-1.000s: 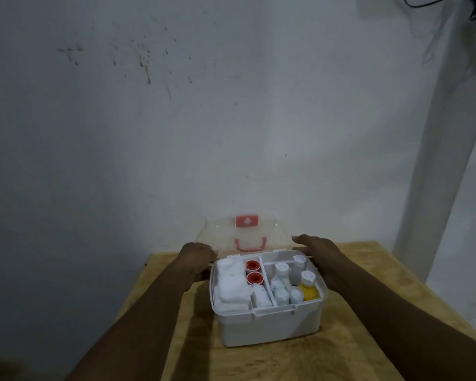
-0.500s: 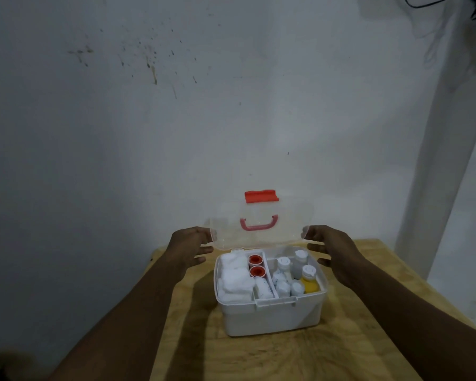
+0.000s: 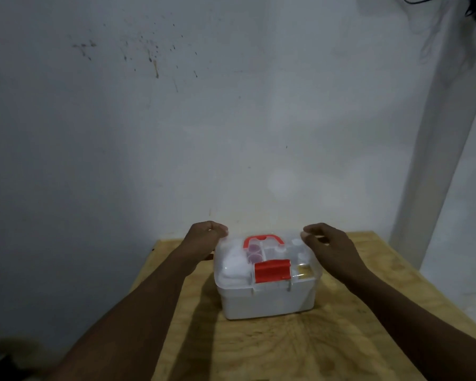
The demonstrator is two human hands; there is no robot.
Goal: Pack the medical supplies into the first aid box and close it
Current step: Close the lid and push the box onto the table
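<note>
The white plastic first aid box sits on the pale wooden surface, its clear lid down, white gauze showing through, red latch at the front. The left hand curls onto the lid's back left corner; the right hand curls at the back right corner, and I cannot tell whether it grips

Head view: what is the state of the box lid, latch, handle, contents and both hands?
lid, down on the first aid box.
red latch, flipped up, seemingly unclipped.
red handle, lying flat on lid.
supplies, inside, under the lid.
left hand, fingers curled at lid's back left corner; grip unclear.
right hand, fingers curled at back right corner; grip unclear.
</note>
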